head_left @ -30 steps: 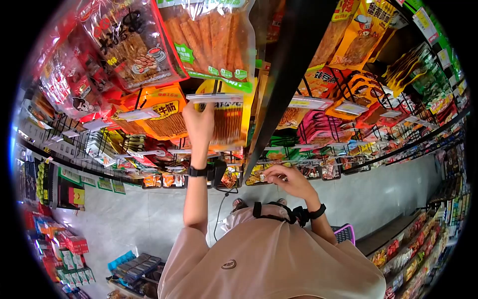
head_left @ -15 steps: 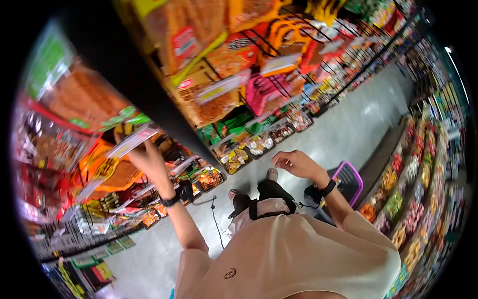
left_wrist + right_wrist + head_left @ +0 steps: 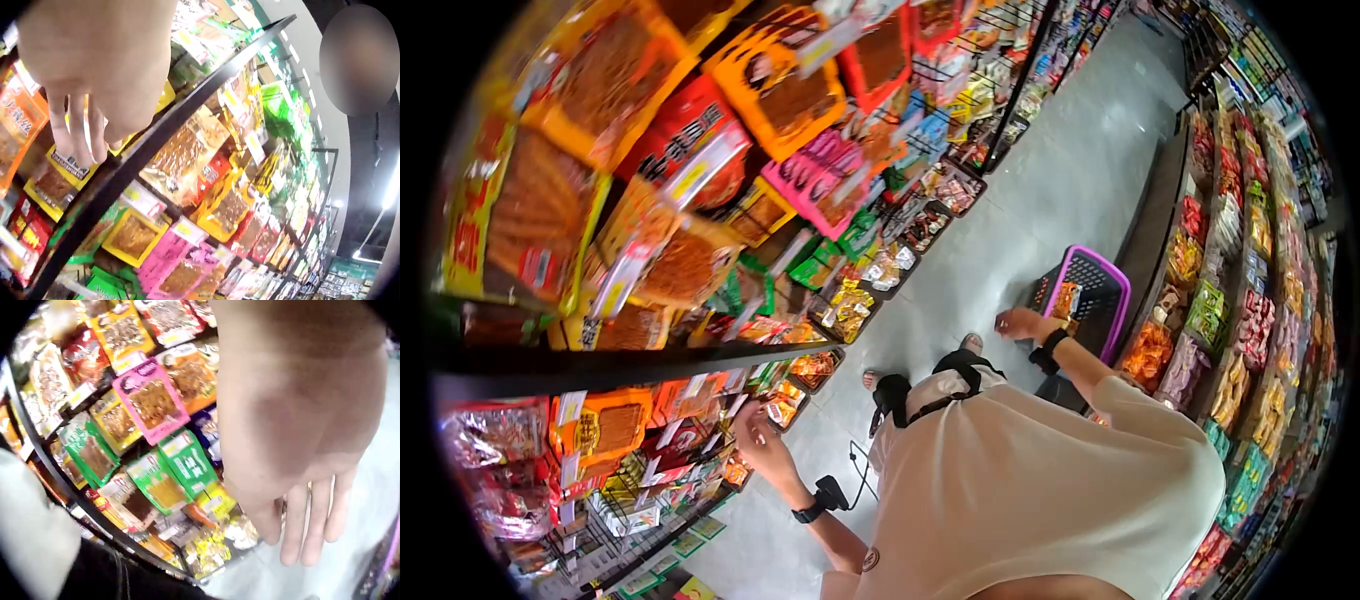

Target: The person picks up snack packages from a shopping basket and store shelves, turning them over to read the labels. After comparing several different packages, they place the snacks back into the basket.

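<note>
Having come down from the yellow snack packet it was reaching up to a second ago; now hanging low beside the rack of hanging snack packets (image 3: 700,250), wrist strap visible. Having swung away from the chest too and now reaching out over the purple basket (image 3: 1090,295) standing on the floor (image 3: 1040,190) to the person's right. Judging from this, leaving the high hook and turning toward the basket, though nothing visibly being carried across.

Left hand (image 3: 752,432): hanging with fingers (image 3: 78,134) extended downward and loose, holding nothing in the wrist view, just in front of the black shelf rail (image 3: 187,115) and near a yellow packet (image 3: 59,178) behind it, not clearly touching either.

Right hand (image 3: 1022,323): hovering above the basket rim, fingers (image 3: 312,519) straight and relaxed, pointing down, gripping nothing as far as the wrist view shows; pink and green packets (image 3: 156,400) hanging well behind it.

Lying inside the basket, an orange packet (image 3: 1064,299), just beside the right hand; contact with it not discernible.
</note>
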